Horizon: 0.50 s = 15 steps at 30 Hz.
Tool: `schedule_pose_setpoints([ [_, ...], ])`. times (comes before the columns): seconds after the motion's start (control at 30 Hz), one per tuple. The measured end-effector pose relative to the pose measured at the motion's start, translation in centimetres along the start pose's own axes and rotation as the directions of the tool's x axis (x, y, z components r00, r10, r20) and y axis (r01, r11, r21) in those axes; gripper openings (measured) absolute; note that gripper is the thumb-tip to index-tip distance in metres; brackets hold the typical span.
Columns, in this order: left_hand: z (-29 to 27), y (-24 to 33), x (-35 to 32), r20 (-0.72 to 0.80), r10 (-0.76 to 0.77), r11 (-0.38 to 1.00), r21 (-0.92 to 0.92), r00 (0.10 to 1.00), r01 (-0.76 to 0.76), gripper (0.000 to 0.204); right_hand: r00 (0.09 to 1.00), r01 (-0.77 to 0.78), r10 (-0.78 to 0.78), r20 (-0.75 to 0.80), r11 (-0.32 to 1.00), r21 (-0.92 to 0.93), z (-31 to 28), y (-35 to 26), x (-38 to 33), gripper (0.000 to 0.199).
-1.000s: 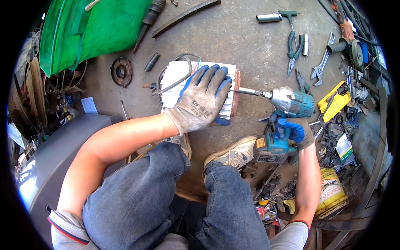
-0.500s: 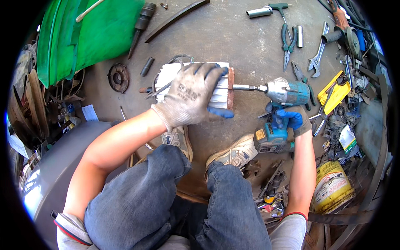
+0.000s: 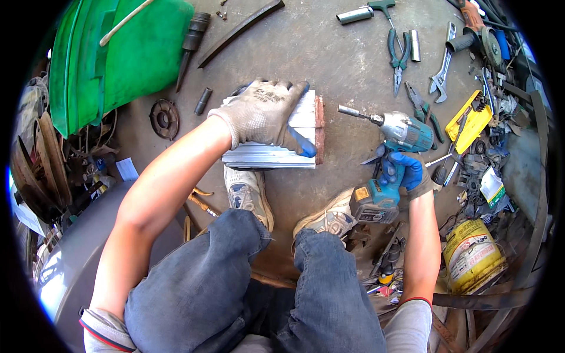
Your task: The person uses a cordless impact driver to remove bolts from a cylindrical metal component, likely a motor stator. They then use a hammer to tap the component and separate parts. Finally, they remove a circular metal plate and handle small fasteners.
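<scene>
ok so biggest thing here is the dusty grey floor point(image 3: 329, 70), with a curved green plastic shell point(image 3: 129, 59) up at far left. Next down is the silver-white finned metal housing point(image 3: 273, 156), out in front of the person, long axis running left to right across the body. Over to its right there's the teal and silver cordless driver point(image 3: 409, 130). Left hand point(image 3: 268, 109), in a grey and blue work glove, lies on top of the housing, fingers spread across it rather than closed round it, so it's clearly the nearer hand. Right hand point(image 3: 406, 173), gloved in blue and grey, is wrapped round the driver. The rusty brown end plate point(image 3: 319, 129) faces the driver. Smallest is the silver tube socket point(image 3: 348, 110) on the driver's front: it points left, tip angled slightly to the far side, near that plate but not touching, bare floor between.
</scene>
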<state>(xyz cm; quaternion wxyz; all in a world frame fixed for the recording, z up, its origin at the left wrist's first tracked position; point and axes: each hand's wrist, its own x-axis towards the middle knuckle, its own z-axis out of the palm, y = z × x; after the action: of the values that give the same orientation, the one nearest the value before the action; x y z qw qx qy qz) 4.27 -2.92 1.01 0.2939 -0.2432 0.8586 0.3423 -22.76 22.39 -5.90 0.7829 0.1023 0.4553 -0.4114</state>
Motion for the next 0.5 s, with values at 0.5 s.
schedule_pose_setpoints([
  [0.5, 5.3, 3.6, -4.0, -0.169, 0.051, 0.969, 0.247, 0.984, -0.007, 0.129, 0.975, -0.177, 0.178, -0.13, 0.984, 0.022, 0.8, 2.7, -1.6, 0.031],
])
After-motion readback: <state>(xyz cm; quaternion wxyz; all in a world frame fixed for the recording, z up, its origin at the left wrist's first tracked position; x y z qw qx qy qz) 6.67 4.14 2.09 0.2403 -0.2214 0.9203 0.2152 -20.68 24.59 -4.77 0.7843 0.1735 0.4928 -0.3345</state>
